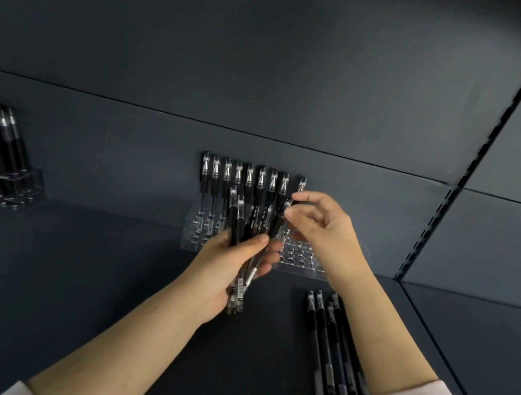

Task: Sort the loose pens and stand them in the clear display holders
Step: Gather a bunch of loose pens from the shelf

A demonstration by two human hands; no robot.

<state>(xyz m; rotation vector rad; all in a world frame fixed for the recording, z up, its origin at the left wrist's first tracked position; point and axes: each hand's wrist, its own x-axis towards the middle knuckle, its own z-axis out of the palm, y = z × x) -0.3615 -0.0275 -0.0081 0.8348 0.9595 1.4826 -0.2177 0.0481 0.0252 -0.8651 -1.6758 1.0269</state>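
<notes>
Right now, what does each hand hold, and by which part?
The left hand grips a bundle of pens around their lower barrels; the right hand pinches one pen near its top end.

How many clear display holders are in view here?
2. The left holder sits at the far left, packed full. The centre holder sits mid-shelf against the back, partly filled. No other shows; more may lie outside the frame.

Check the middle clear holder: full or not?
Partly full: the holder has pens standing along its back row; front holes at right are empty.
</notes>
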